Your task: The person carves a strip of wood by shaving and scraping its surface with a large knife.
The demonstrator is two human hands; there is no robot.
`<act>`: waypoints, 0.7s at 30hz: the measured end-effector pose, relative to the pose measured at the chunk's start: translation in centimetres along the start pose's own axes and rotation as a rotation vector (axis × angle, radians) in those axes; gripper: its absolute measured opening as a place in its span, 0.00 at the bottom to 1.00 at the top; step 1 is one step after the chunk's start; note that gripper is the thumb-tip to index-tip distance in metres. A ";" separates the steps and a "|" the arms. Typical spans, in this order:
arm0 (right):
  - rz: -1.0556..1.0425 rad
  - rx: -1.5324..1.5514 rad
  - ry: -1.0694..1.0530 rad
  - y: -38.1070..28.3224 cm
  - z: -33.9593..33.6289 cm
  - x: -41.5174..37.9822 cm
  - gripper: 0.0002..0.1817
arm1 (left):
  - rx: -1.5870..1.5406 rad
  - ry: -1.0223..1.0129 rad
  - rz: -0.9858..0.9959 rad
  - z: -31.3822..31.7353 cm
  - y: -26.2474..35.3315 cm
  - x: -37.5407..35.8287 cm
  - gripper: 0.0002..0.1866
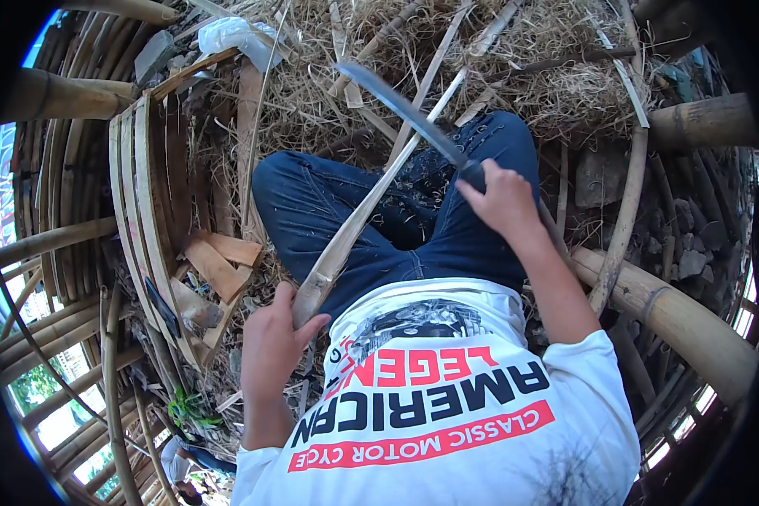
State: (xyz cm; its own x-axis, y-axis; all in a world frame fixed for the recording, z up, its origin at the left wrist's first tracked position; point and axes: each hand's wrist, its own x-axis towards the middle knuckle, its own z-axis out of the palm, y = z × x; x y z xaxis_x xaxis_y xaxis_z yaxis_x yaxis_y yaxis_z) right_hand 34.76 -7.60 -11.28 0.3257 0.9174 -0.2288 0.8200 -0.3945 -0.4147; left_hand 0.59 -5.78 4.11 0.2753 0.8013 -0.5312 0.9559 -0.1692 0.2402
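Note:
My left hand (274,341) is closed around the wide lower end of a long split bamboo strip (343,240), thumb lying along its side. The strip slants up and away over my lap, narrowing toward its far end. In my right hand (506,202) is the dark handle of a long-bladed knife (401,108), held above my right knee. Its blade points up and to the left and crosses over the strip in this view. The blade looks slightly blurred. Small shavings lie on my jeans (304,198) between the crossed legs.
A heap of curly bamboo shavings (557,93) lies ahead. Long bent slats (135,211) and wood offcuts (219,261) are on the left, with a white plastic bag (240,38) beyond. A thick bamboo pole (666,312) runs close by my right side. Another person (177,464) shows at lower left.

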 end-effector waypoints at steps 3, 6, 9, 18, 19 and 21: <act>-0.092 0.154 -0.033 -2.0 0.5 -2.6 0.26 | -0.022 0.042 0.069 0.7 -0.8 -0.1 0.23; -0.164 0.303 -0.116 -3.9 0.8 -4.2 0.27 | -0.064 0.055 0.049 0.5 -1.2 -0.3 0.21; -0.214 0.387 -0.145 -5.2 1.9 -5.3 0.27 | -0.093 0.075 0.020 0.4 -1.4 -0.7 0.18; -0.397 0.415 -0.173 -9.6 0.7 -6.7 0.28 | -0.082 0.209 0.003 0.9 0.9 -0.3 0.10; -0.445 0.394 -0.125 -9.7 0.9 -6.7 0.29 | -0.102 0.212 0.010 1.1 1.0 -0.3 0.11; -0.453 0.336 -0.109 -9.6 0.8 -6.4 0.29 | -0.121 0.212 0.017 1.5 0.7 -0.2 0.12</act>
State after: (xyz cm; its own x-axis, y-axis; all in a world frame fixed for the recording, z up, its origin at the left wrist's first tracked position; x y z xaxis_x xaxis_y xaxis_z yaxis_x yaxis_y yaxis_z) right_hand 24.40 -9.71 -6.58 -0.0888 0.9950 -0.0454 0.6662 0.0254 -0.7454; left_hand 1.39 -6.92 3.23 0.2512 0.9036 -0.3470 0.9285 -0.1237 0.3501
